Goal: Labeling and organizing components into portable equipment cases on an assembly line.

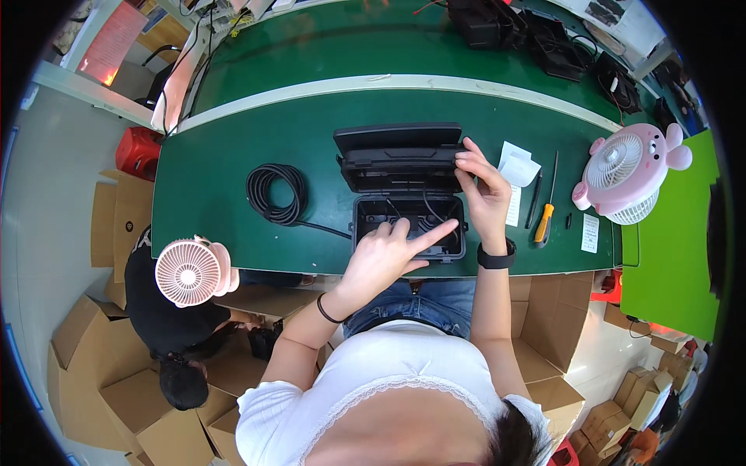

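Observation:
A black plastic box (359,220) lies on the green table before me, its lid (400,167) raised and tipped back at the hinge side. Inside the box, thin black wires can be made out, partly covered by my left hand (388,250). That hand is over the box's near left part, index finger and thumb stretched out and apart, other fingers bent. No held thing shows in it. With its fingertips, my right hand (486,186) grips the lid's right end. From the box's left side a black cable (322,227) leads to a coil (277,194) on the table.
Right of the box lie white paper slips (518,167), a black pen-like tool (534,200), and an orange-handled screwdriver (544,224). A pink fan (622,167) stands at the right, another small fan (188,272) at the left edge. A person (167,318) bends among cardboard boxes (89,349).

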Tool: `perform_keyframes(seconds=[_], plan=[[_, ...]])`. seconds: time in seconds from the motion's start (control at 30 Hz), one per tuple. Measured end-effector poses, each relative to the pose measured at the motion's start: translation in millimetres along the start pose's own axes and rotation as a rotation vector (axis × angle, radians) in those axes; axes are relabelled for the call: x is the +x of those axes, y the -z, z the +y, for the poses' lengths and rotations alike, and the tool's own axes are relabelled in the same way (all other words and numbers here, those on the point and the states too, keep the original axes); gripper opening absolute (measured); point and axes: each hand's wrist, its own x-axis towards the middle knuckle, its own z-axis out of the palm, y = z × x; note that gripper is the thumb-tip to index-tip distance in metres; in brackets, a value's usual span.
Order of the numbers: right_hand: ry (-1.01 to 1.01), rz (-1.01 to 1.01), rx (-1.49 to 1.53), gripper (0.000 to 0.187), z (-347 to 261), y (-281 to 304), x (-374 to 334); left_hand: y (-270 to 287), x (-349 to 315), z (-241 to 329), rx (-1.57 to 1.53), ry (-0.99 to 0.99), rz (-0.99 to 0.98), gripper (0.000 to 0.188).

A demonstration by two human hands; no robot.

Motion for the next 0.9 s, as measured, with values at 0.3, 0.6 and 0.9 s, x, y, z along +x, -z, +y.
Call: perform_keyframes(seconds=[0.3, 0.6, 0.9], plan=[[0.0, -0.083, 0.035, 0.029, -9.3, 9.7, -2.2, -4.6, 8.4, -9.7, -0.145, 0.105, -0.087, 0.067], [0.005, -0.179, -0.04, 0.024, -19.3, 2.6, -6.0, 6.5, 18.5, -13.7, -0.119, 0.272, 0.026, 0.061], [0.121, -0.202, -0.203, 0.065, -1.3, -20.4, -25.6, 12.1, -4.8, -29.3, -0.267, 0.15, 0.287, 0.05]])
